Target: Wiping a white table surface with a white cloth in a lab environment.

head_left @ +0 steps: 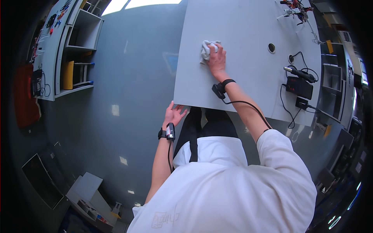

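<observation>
A crumpled white cloth (206,50) lies on the white table (241,70), close to its left edge. My right hand (217,61) is closed over the cloth, pressing it against the tabletop with the arm stretched forward. My left hand (175,115) hangs by the table's near left corner, palm up and fingers spread, holding nothing. Whether its fingertips touch the table edge I cannot tell. Each wrist wears a black strap with a small device and a cable.
On the table's right are a black soldering-type hot-air tool (301,73), a black box (299,87), cables and a round hole (271,48). Tangled wires and parts (297,11) sit at the far right. Shelving (79,50) with a yellow-sided object stands left across the grey floor.
</observation>
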### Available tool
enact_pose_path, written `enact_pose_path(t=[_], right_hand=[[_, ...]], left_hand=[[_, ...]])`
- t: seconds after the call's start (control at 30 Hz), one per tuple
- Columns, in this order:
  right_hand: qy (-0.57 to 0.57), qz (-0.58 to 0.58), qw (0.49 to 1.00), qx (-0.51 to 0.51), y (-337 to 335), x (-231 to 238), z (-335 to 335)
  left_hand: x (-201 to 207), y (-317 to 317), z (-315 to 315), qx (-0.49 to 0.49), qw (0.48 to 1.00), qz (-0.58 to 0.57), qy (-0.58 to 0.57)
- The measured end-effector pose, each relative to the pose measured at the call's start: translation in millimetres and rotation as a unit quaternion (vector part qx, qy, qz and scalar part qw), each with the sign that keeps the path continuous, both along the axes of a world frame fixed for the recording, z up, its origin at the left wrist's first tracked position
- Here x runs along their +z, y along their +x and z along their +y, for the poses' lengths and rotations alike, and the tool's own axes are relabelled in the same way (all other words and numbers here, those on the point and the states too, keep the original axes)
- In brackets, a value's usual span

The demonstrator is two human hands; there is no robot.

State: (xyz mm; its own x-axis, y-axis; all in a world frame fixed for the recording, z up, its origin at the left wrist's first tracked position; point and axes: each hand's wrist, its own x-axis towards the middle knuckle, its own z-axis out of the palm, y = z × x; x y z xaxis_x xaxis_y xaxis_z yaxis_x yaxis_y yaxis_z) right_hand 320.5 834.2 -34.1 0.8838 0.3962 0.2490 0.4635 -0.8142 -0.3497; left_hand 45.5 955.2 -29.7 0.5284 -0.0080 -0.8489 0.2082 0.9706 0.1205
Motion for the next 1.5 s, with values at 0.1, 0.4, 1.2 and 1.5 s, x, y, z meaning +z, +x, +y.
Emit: enact_pose_path(t=[0.1,0.4,1.2,1.5], right_hand=[[-0.025,-0.014,0.995,-0.098,26.1,2.8,-90.7],[-0.018,0.012,0.965,-0.263,-73.6,16.1,-242.8],[0.017,-0.086,0.983,-0.161,94.9,-12.9,-14.2],[0.039,0.02,0.989,0.138,-11.5,-6.4,151.8]], left_hand=[[6.6,3.8,-1.1,-0.018,1.0,0.007,0.012],[11.0,3.0,-0.1,-0.052,0.996,0.047,0.046],[26.6,70.9,64.9,-0.381,0.923,0.041,0.042],[23.4,80.1,78.9,-0.486,0.873,0.022,0.038]])
